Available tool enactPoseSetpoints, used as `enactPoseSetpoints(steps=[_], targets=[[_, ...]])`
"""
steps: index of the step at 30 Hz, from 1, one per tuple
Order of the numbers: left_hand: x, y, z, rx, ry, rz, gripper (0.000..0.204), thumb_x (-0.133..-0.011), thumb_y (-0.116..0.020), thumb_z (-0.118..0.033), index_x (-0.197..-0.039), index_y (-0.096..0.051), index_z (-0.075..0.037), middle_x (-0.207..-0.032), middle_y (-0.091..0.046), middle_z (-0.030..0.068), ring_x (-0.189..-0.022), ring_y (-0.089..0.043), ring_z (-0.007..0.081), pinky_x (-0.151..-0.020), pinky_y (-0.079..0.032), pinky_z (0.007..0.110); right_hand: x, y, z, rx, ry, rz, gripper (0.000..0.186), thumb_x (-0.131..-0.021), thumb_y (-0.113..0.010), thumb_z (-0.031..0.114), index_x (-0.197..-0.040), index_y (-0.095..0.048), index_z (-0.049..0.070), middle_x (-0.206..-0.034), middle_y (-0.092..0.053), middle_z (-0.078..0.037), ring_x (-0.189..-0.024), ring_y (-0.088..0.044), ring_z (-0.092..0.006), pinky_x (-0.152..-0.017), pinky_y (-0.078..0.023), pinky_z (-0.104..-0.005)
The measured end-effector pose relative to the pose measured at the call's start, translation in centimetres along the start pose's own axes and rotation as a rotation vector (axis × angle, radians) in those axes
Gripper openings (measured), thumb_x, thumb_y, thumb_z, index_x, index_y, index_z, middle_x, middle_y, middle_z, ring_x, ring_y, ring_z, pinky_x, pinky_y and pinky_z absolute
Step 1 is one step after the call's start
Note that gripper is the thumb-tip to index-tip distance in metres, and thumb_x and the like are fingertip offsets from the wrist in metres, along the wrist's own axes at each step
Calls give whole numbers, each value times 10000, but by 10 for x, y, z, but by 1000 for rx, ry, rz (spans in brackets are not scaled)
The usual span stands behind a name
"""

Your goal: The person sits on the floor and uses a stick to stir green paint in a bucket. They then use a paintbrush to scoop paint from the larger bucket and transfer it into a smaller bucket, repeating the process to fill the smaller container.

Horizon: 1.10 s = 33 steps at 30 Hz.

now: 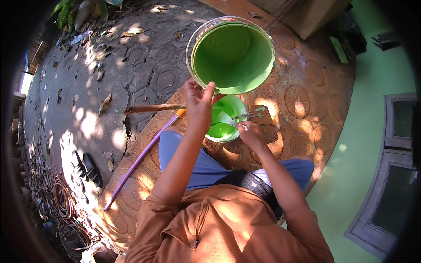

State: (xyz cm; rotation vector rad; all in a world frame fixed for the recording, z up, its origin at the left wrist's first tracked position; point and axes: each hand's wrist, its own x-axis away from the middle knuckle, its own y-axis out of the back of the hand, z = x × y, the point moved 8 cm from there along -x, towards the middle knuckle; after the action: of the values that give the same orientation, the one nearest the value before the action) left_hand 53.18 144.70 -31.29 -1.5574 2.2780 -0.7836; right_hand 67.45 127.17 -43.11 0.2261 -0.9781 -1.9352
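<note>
My left hand [199, 98] grips the rim of a large green-coated bucket [232, 52], holding it raised with its mouth tilted toward me. Below it, a smaller bucket of bright green paint [221, 135] stands on the tiled ledge between my knees. My right hand [247, 131] is closed on a pale scraper-like tool [228, 119] at that lower bucket's right side; the tool's exact shape is hard to make out. A wooden stick [153, 107] and a purple pole [140, 160] with an orange end lie to the left of the lower bucket.
The tiled ledge [315, 109] adjoins a green wall [359, 114] with windows [392, 197] on the right. Left lie paving [66, 109] with dry leaves, black slippers [85, 171] and coiled hose [66, 197]. Plants [70, 13] and a box-like block [311, 17] are farther off.
</note>
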Motion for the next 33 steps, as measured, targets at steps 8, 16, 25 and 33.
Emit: enactPoseSetpoints(steps=[8, 16, 25, 33], targets=[[4, -13, 18, -3, 55, -15, 261, -979, -587, -70, -1107, -365, -22, -1090, -572, 115, -911, -646, 160, -764, -622, 348, 77, 103, 19, -508, -340, 64, 294, -1009, -575, 207, -1211, -629, 0, -691, -613, -35, -505, -516, -53, -451, -396, -213], [5, -6, 44, -83, -17, -24, 248, -964, -615, -56, -1081, -398, -25, -1008, -530, 61, -821, -628, 111, -687, -605, 282, 123, 193, 61, -416, -285, -12, 282, -1011, -570, 185, -1211, -634, -4, -684, -592, -29, -500, -469, -38, -454, -370, -190], [14, -3, 40, -172, -15, -22, 252, -970, -607, -65, -1092, -392, -18, -1023, -542, 73, -870, -664, 134, -689, -577, 266, 85, 221, 136, -97, 19, -172, 306, -1006, -574, 200, -1244, -620, 14, -728, -617, -71, -570, -531, -117, -523, -438, -254], [30, -17, 48, -224, 2, -26, 251, -956, -606, -35, -1087, -393, -33, -951, -570, 51, -701, -575, 64, -577, -491, 235, -9, 166, 164, 665, 436, -394, 290, -959, -567, 147, -1214, -595, 11, -963, -622, -165, -779, -683, -336, -675, -571, -435]])
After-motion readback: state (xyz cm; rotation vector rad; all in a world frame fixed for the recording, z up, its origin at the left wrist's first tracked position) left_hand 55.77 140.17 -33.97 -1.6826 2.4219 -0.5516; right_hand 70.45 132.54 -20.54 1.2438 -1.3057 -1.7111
